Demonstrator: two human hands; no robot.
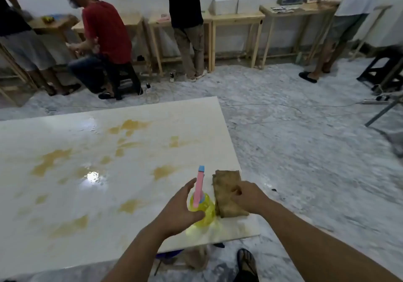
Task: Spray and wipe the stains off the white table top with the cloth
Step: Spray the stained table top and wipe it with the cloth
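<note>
yellow plastic catches the eye first: a clear yellow spray bottle with a pink and blue trigger head stands near the right front corner of the white table top, and the left hand is right at it, fingers straight and spread, thumb lying against the bottle's near side, not curled round it. just beside the bottle, to its right, lies the folded brown cloth, close to the table's right edge. the right hand is down on the cloth, fingers bent over it, though whether they pinch the fabric or only rest there, cannot tell. tan stains are scattered across the glossy top, big patches at the left and far middle, smaller ones nearer. a sandalled foot shows on the marbled floor below. beyond, people stand and sit at wooden benches along the wall.
</note>
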